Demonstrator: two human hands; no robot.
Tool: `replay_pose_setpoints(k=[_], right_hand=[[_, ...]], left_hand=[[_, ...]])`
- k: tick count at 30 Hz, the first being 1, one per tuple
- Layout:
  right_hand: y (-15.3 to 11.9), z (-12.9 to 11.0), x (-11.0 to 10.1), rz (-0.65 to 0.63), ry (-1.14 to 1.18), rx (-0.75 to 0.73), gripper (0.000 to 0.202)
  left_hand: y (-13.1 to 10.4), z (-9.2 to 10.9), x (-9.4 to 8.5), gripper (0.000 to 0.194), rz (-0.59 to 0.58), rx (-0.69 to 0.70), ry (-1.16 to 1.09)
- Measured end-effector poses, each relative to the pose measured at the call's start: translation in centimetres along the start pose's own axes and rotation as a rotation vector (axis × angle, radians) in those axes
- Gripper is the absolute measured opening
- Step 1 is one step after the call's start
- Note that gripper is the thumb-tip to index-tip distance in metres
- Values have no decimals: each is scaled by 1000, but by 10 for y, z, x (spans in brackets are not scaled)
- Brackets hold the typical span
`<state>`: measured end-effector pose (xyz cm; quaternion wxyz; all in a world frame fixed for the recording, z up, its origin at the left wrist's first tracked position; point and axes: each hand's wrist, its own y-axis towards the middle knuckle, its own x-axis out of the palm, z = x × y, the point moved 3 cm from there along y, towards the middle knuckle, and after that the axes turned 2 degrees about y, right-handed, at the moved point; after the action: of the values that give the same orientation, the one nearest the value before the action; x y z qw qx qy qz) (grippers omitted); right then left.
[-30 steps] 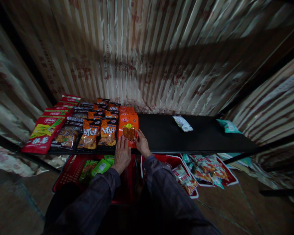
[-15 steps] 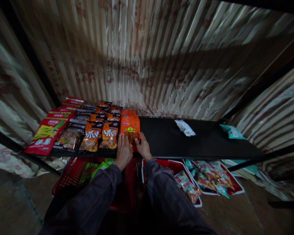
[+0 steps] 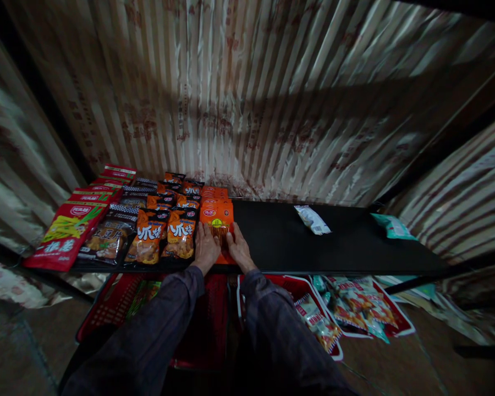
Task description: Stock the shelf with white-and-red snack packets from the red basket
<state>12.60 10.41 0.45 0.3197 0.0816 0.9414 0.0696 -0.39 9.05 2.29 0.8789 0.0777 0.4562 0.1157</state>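
An orange snack packet (image 3: pixel 219 215) with a clear window and a yellow label lies at the front of a row of similar orange packets on the black shelf. My left hand (image 3: pixel 207 248) rests along its left edge, fingers straight and pointing away from me. On the opposite edge, my right hand (image 3: pixel 239 248) touches the packet with its thumb near the window and its fingers extended. Both hands are flat against the sides rather than wrapped round it. Immediately left of my left hand is an orange-and-black snack bag (image 3: pixel 180 234).
Dark potato-snack bags (image 3: pixel 109 236) and red snack bags (image 3: pixel 66 231) fill the shelf's left end. A white packet (image 3: pixel 312 220) and a teal packet (image 3: pixel 394 226) lie on the black shelf (image 3: pixel 272 242) to the right. Below stand red baskets (image 3: pixel 206 324) with snack bags.
The view has shifted slightly, so the shelf's front edge sits lower. My hands remain at the orange packet's sides, drawn back slightly toward its front end.
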Motion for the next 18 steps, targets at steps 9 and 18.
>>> replay_pose_setpoints(k=[9, 18], right_hand=[[14, -4, -5, 7, 59, 19, 54], [25, -5, -10, -45, 144, 77, 59]], left_hand=[[12, 4, -2, 59, 52, -2, 16], [14, 5, 1, 61, 38, -6, 2]])
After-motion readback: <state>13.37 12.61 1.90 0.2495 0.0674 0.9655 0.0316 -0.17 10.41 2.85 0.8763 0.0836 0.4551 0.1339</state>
